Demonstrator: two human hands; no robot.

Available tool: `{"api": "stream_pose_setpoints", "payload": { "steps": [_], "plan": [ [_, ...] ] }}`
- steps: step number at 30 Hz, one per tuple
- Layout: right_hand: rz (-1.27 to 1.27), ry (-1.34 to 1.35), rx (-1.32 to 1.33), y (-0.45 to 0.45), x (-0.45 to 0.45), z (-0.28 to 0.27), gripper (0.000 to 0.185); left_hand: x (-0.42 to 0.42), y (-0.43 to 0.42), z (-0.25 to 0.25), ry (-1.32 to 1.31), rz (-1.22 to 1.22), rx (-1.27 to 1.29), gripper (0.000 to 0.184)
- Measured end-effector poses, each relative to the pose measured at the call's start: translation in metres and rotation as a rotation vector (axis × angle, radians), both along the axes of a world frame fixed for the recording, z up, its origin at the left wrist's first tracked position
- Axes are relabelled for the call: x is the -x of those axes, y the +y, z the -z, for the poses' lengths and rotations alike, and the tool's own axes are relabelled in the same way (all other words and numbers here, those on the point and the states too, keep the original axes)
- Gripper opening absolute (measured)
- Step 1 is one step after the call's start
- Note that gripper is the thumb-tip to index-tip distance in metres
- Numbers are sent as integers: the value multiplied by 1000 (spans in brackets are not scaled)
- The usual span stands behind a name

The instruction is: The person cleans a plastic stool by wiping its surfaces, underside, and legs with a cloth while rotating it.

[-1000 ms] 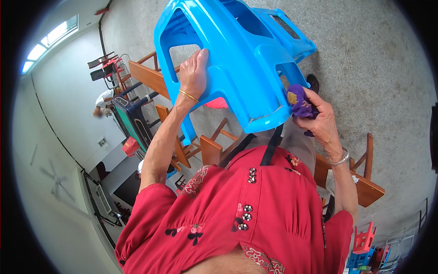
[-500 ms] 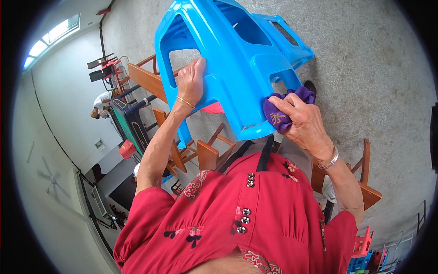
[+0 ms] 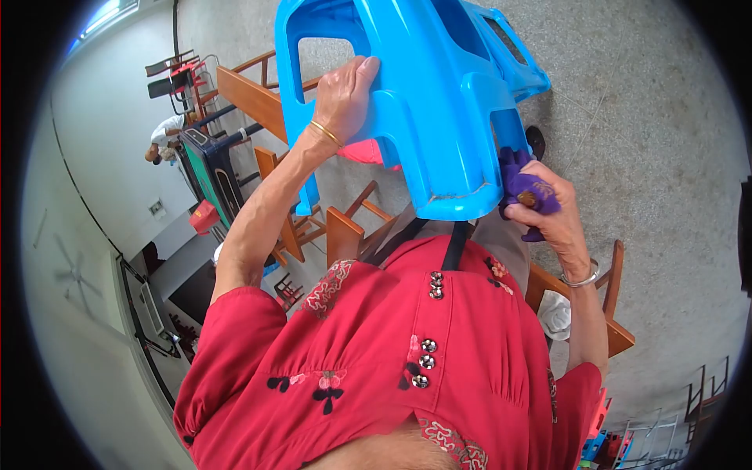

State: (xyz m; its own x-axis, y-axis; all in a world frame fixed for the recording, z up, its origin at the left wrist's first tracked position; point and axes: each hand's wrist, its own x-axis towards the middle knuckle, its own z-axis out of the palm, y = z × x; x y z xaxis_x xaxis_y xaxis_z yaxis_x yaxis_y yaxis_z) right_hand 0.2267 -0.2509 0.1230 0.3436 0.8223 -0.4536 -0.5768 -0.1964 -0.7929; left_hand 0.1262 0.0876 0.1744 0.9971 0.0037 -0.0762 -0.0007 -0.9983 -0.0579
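Note:
A blue plastic stool (image 3: 427, 110) is held tilted in front of me, its leg end with a dirty rim pointing towards my body. My left hand (image 3: 341, 102), with a gold bangle, is closed on the edge of a cut-out in the stool's side. A bunched purple cloth (image 3: 533, 192) with a yellowish mark is in my right hand (image 3: 560, 219), beside the stool's near right leg. The cloth appears to touch that leg's edge. A silver bangle circles my right wrist.
Wooden stools (image 3: 345, 235) stand close to my legs, one with a white bundle (image 3: 554, 316) on it. At left are a green-topped table (image 3: 205, 176), a red container (image 3: 204, 217) and a person (image 3: 166, 137). Stacked stools (image 3: 599, 446) are at lower right.
The stool has shifted right and slightly up in view, with my left hand still on it. My right hand has turned and moved right with the purple cloth.

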Motion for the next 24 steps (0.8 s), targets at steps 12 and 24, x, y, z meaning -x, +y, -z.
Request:
{"api": "stream_pose_setpoints", "payload": {
  "steps": [12,24],
  "plan": [
    [-95,-817,-44,23,-1,-26,41,1,5,4,-147,121,-98,30],
    [-253,-752,-69,30,23,-31,27,4,-9,-5,42,65,-82,25]
  ]
}}
